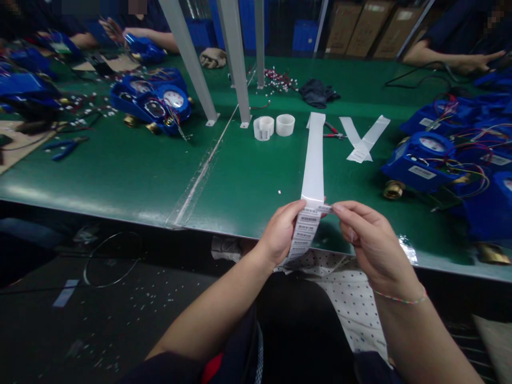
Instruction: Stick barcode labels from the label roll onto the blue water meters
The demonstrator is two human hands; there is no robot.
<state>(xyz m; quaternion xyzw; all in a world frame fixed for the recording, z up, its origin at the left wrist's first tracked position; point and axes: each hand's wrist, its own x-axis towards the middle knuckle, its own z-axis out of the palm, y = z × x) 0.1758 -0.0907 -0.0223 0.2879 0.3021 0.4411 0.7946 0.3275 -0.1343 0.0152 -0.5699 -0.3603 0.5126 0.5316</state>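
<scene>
A long white strip of barcode labels (pixel 314 160) runs down the green table and over its front edge. Its upper part is bare backing; rows of printed barcodes show on the lower part. My left hand (pixel 282 229) is closed on the strip's left edge, near where the labels begin. Between the thumb and fingers of my right hand (pixel 366 234) is the end of one small barcode label (pixel 325 209), whose other end still meets the strip. Beyond my right hand stands a blue meter (pixel 420 162) with a dial, loose wires and a brass fitting.
Two small label rolls (pixel 285 125) stand behind the strip, and crossed label pieces (pixel 362 144) lie to its right. Red-handled pliers (pixel 334 133) sit close by. Grey posts (pixel 236 64) rise from the table. More blue meters (pixel 154 101) are at left. Other people work across the table.
</scene>
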